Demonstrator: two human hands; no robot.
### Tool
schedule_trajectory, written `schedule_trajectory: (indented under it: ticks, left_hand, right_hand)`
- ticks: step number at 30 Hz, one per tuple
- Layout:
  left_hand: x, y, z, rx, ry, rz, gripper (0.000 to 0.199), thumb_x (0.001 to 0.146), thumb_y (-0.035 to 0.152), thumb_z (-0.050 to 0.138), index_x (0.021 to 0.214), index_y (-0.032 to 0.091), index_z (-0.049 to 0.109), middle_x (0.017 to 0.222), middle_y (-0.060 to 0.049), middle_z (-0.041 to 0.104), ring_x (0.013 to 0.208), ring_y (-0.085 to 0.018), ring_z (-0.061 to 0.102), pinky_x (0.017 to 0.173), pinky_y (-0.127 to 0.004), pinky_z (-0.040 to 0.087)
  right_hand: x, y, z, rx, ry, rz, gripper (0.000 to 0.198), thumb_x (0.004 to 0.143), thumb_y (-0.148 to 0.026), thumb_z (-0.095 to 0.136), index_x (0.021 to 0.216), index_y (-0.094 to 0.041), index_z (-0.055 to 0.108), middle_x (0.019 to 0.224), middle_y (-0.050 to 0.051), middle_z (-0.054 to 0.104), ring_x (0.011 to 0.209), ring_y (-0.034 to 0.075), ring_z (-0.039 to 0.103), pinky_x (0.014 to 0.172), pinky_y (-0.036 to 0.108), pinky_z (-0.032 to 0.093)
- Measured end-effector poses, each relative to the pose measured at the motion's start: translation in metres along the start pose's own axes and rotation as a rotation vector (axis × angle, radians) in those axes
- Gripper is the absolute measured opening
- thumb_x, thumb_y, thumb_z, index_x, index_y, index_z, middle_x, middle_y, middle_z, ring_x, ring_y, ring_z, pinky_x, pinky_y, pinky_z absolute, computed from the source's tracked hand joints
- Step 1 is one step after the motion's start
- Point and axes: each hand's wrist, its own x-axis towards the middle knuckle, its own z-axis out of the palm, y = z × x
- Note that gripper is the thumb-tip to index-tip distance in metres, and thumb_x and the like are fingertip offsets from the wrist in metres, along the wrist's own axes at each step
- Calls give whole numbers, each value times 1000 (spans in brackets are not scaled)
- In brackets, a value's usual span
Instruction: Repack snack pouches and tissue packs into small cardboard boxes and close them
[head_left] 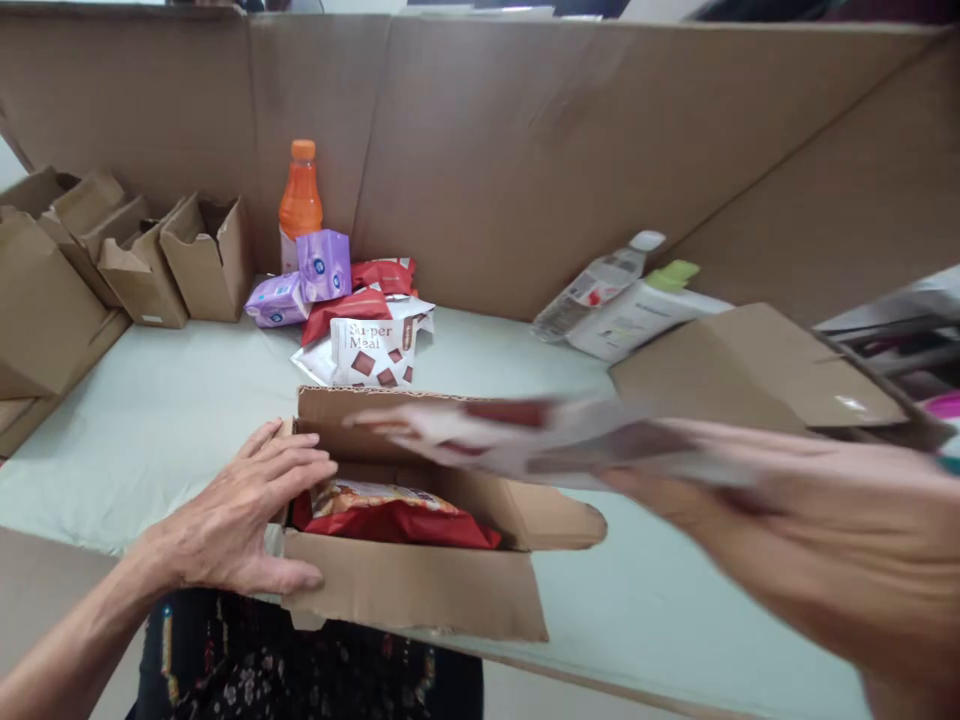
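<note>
An open cardboard box (420, 580) lies near the table's front edge, with a red snack packet (397, 522) inside it. My left hand (244, 510) grips the box's left end, its fingers over the side and its thumb at the front flap. From the right, my right hand (757, 520) holds a flat white and brown food pouch (517, 440) over the box. Motion blurs that pouch, so its print cannot be read. Behind the box lies a pile with a white "Su-per Meal" pouch (375, 350) and red packets (345, 312).
Two purple packs (322, 265) and an orange bottle (301, 200) stand behind the pile. Several small cardboard boxes (206, 255) line the left. A clear bottle (592, 290), a white bottle with a green cap (630, 320) and a larger cardboard box (750, 365) are at right. Cardboard walls (487, 150) enclose the back.
</note>
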Motion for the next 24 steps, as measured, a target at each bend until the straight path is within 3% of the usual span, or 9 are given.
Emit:
schedule_trajectory:
  ticks: [3, 5, 8, 11, 14, 17, 19, 21, 24]
  left_hand:
    - [-12, -2, 9, -31, 80, -79, 110, 83, 59, 76, 164, 23, 11, 167, -20, 33, 157, -38, 27, 126, -65, 29]
    - [-17, -3, 12, -40, 97, -119, 117, 83, 60, 77, 165, 26, 1, 169, -20, 27, 158, -40, 23, 124, -64, 33]
    - [-16, -3, 11, -20, 88, -67, 112, 83, 61, 76, 165, 27, 8, 168, -19, 30, 157, -39, 26, 126, -64, 29]
    - [-10, -3, 8, -9, 74, 19, 89, 84, 61, 75, 157, 26, 39, 157, -15, 51, 154, -36, 35, 128, -63, 23]
    - [-7, -5, 6, -18, 80, 34, 73, 82, 63, 76, 142, 25, 59, 145, -13, 63, 151, -35, 40, 128, -62, 23]
    - [-6, -6, 7, -29, 73, 31, 73, 81, 65, 76, 140, 25, 61, 145, -12, 63, 150, -35, 42, 128, -61, 22]
    - [-7, -6, 9, -26, 73, 29, 73, 82, 65, 75, 141, 24, 59, 146, -13, 62, 151, -35, 41, 128, -62, 22]
    - [-8, -5, 10, -21, 86, 28, 73, 84, 63, 74, 144, 25, 56, 147, -12, 61, 152, -35, 39, 129, -62, 21]
    - [-12, -5, 13, -9, 101, 16, 77, 85, 59, 75, 151, 30, 49, 150, -9, 59, 153, -33, 37, 129, -60, 22]
  right_hand:
    - [13, -27, 33, 90, -190, -184, 27, 99, -27, 53, 102, -36, 78, 97, -1, 81, 85, 23, 78, 74, 36, 65]
    - [23, -30, 55, 49, -347, -185, 33, 102, -24, 47, 102, -30, 79, 96, 1, 81, 83, 22, 77, 75, 35, 63]
    - [30, -21, 84, -27, -566, -182, 38, 101, -18, 42, 119, -24, 76, 113, 6, 79, 97, 22, 76, 87, 36, 61]
    - [27, -15, 93, -58, -672, -278, 42, 98, -16, 45, 132, -20, 69, 128, 9, 74, 114, 25, 70, 100, 41, 58]
    - [24, -17, 70, -11, -486, -310, 38, 100, -19, 45, 126, -26, 72, 125, 6, 75, 114, 25, 70, 101, 43, 57]
    - [34, -14, 34, 9, -58, -178, 26, 99, -29, 56, 112, -39, 76, 105, -1, 80, 94, 23, 75, 85, 38, 62]
    - [51, -1, 23, -26, 156, -42, 16, 95, -35, 64, 98, -39, 79, 93, -2, 80, 83, 23, 75, 76, 37, 61]
    - [77, 20, 32, -36, 171, 62, 18, 93, -38, 64, 92, -32, 80, 93, 2, 81, 82, 23, 74, 75, 36, 59]
    - [122, 60, 77, -35, -34, 78, 27, 91, -35, 58, 104, -23, 79, 110, 7, 80, 94, 24, 74, 84, 38, 58]
